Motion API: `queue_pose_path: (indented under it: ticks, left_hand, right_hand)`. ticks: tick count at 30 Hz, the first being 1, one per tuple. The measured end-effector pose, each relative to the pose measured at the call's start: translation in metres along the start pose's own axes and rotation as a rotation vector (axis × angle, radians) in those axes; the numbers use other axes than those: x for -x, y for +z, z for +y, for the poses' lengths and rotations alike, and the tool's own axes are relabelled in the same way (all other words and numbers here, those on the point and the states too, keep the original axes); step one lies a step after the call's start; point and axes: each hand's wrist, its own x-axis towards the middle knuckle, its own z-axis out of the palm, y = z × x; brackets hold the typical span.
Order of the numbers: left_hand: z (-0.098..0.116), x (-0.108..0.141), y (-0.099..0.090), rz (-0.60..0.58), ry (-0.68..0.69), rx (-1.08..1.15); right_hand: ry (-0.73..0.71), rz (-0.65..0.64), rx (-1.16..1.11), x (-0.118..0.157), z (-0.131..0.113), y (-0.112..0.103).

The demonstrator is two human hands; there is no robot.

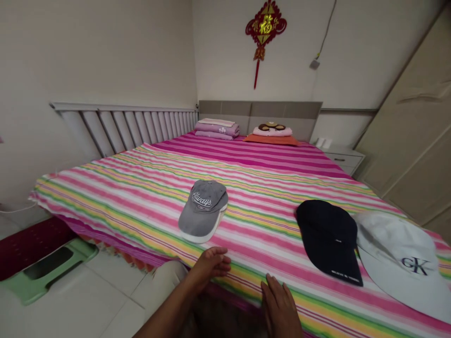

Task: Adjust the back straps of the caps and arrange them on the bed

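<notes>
My left hand (211,265) hovers by the near edge of the bed, fingers loosely curved and apart, with nothing in it. Just beyond it lies a grey baseball cap (204,209) with white "Always" lettering, its brim toward me; a pale edge shows under the cap. My right hand (280,303) is at the bed's edge, palm down with the fingers stretched out, and holds nothing. To its right rest a black cap (327,234) and a white cap (401,258) marked "CK", side by side and touching or overlapping.
A striped sheet (141,188) covers the bed. Folded purple bedding (216,129) and a pink-and-orange stack (271,136) sit by the headboard (225,109). A green stool (52,272) stands on the floor at left, a white nightstand (343,157) at back right.
</notes>
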Motion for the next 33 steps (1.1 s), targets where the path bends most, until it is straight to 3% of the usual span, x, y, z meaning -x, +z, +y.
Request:
queue_pose_path:
  ticks: [4, 9, 12, 18, 24, 28, 30, 33]
  left_hand:
    - [0.016, 0.009, -0.022, 0.156, 0.064, 0.135]
    - [0.035, 0.016, -0.043, 0.504, 0.181, 0.345]
    - [0.044, 0.016, -0.049, 0.551, 0.18, 0.418]
    - [0.068, 0.012, -0.043, 0.53, 0.142, 0.491]
    - [0.094, 0.003, -0.024, 0.427, 0.243, 0.538]
    - [0.095, 0.003, -0.009, 0.301, 0.346, 0.554]
    - [0.085, 0.006, -0.001, 0.178, 0.379, 0.55]
    - [0.063, 0.009, 0.007, 0.029, 0.362, 0.559]
  right_hand:
    - [0.008, -0.055, 0.012, 0.0, -0.002, -0.002]
    - [-0.004, -0.038, 0.03, 0.0, -0.004, -0.002]
    - [0.013, -0.035, 0.02, 0.0, -0.005, -0.001]
    - [0.034, -0.041, 0.049, 0.004, -0.007, 0.005]
    - [0.073, -0.021, 0.002, 0.011, -0.004, 0.013]
    - [0.112, 0.007, -0.171, 0.005, -0.002, 0.003]
    - [0.233, -0.018, -0.363, -0.005, -0.001, -0.009]
    - [0.593, -0.108, -0.813, -0.03, 0.003, -0.028]
